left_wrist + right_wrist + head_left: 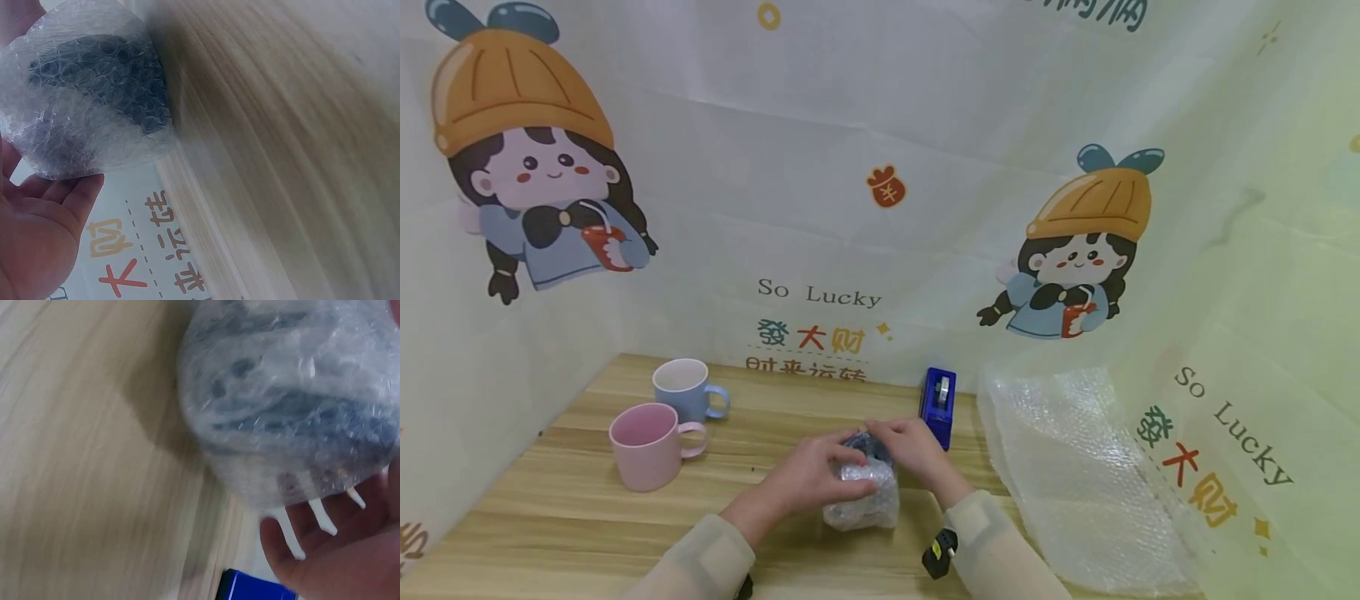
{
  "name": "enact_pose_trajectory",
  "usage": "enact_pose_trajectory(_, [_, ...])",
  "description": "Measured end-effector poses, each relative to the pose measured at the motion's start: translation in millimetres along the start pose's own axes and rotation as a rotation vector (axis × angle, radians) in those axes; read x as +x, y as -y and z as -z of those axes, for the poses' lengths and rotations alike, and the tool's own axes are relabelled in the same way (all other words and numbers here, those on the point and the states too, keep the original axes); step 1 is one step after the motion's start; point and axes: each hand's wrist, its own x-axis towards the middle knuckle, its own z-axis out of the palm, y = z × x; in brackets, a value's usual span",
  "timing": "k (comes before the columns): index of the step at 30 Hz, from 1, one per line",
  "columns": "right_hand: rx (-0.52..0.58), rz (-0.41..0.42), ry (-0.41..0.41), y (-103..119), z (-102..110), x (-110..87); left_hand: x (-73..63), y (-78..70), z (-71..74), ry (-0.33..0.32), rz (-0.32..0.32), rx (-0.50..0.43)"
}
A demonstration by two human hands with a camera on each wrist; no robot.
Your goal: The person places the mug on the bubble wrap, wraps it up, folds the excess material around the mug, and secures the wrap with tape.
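A bundle of bubble wrap (867, 507) with something dark blue inside stands on the table in front of me. My left hand (808, 477) grips it from the left, thumb on the near face and fingers over the upper edge. On the far right side, my right hand (917, 452) holds its top with bent fingers. The left wrist view shows the dark core through the wrap (106, 87), with left fingertips under one end. In the right wrist view, right fingers (300, 531) reach behind the wrap. The wrap hides the kind of thing inside.
To the left stand a pink mug (646, 450) and a light blue mug (679, 385), handles pointing right. A blue tape dispenser (937, 408) is behind my right hand. A large sheet of bubble wrap (1082, 475) lies along the right side. Printed cloth walls (820, 167) surround the wooden table (550, 517).
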Motion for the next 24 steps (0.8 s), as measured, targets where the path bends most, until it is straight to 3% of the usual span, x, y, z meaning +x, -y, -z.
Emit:
enact_pose_trajectory(11, [-0.027, 0.08, 0.076, -3.6, 2.3, 0.0, 2.6, 0.1, -2.4, -0.016, -0.002, -0.005])
enact_pose_trajectory(17, [0.018, 0.064, 0.101, -1.3, 0.3, 0.4, 2.5, -1.1, -2.9, -0.013, 0.006, -0.02])
enact_pose_trajectory(20, [0.04, 0.054, 0.079, -1.7, -2.3, -0.8, 2.4, -0.6, -3.8, -0.016, 0.017, -0.046])
enact_pose_trajectory(24, [0.082, 0.018, -0.015, -2.8, -7.2, -5.2, 2.1, 0.5, -5.3, -0.029, 0.042, -0.077])
